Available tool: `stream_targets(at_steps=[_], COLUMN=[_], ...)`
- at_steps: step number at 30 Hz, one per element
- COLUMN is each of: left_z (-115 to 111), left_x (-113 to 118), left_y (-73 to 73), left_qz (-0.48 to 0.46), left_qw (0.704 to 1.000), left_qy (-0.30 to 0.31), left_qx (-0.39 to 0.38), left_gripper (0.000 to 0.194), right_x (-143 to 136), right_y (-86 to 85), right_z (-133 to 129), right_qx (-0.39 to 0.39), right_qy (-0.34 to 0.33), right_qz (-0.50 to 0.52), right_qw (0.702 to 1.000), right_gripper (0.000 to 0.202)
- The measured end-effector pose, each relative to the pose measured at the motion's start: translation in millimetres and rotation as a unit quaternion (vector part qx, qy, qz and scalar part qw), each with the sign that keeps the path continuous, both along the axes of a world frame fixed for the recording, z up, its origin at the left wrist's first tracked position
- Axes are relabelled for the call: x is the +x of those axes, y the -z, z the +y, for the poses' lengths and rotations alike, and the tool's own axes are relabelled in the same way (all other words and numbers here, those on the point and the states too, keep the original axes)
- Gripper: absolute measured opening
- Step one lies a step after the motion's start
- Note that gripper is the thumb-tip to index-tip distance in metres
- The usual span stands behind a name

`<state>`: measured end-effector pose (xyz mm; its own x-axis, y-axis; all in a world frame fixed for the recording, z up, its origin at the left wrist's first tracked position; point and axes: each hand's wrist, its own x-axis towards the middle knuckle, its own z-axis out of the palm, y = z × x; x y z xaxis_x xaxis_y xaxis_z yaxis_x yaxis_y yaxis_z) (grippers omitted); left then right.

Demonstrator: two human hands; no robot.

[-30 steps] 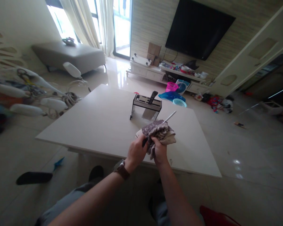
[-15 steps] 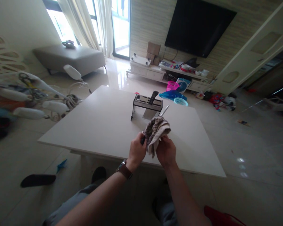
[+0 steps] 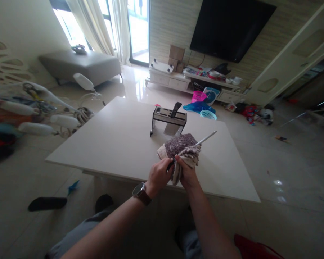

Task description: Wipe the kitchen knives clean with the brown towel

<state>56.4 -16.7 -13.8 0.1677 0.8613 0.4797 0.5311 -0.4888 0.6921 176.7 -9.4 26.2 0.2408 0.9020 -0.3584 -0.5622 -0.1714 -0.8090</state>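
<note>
My left hand (image 3: 160, 175) is closed round the black handle (image 3: 170, 165) of a slim metal rod (image 3: 207, 137) that looks like a sharpening steel. My right hand (image 3: 188, 174) grips a brown and beige cloth (image 3: 181, 144), folded about the rod's middle, which it hides. The rod's silvery tip sticks out of the cloth toward the upper right. Both hands are over the near edge of the white table (image 3: 110, 133). Just beyond the cloth stands a knife rack (image 3: 166, 114), holding a black-handled cleaver (image 3: 175, 110) with its wide blade hanging down.
A pink basket (image 3: 199, 96), a blue bag-like item (image 3: 196, 107) and a light blue basket (image 3: 208, 115) are beyond the table's far edge. White lamp-like parts with cables (image 3: 64, 121) lie to the left. A television (image 3: 232, 28) hangs above a low cabinet (image 3: 178, 83).
The cloth has turned and spread, showing more of its brown side. The rod's exposed tip has swung right and down, and more of it shows. My right thumb has come over the cloth.
</note>
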Motion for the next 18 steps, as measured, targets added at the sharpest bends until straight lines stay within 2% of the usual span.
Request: stream_targets(at_steps=[4, 14, 18], left_z=[-3, -1, 0], left_x=[2, 6, 3], left_y=[5.8, 2.4, 5.5], left_qz=[0.019, 0.008, 0.025], left_qw=[1.000, 0.999, 0.999], left_qy=[0.005, 0.001, 0.000], left_qx=[0.003, -0.036, -0.043], left_gripper=[0.013, 0.010, 0.013], right_x=[-2, 10, 17], right_y=[0.7, 8.8, 11.4], right_z=[0, 9, 15], right_qx=[0.009, 0.050, 0.032], right_qy=[0.047, 0.122, 0.163], right_qz=[-0.019, -0.074, -0.048], right_qw=[0.999, 0.989, 0.985], right_gripper=[0.044, 0.037, 0.040])
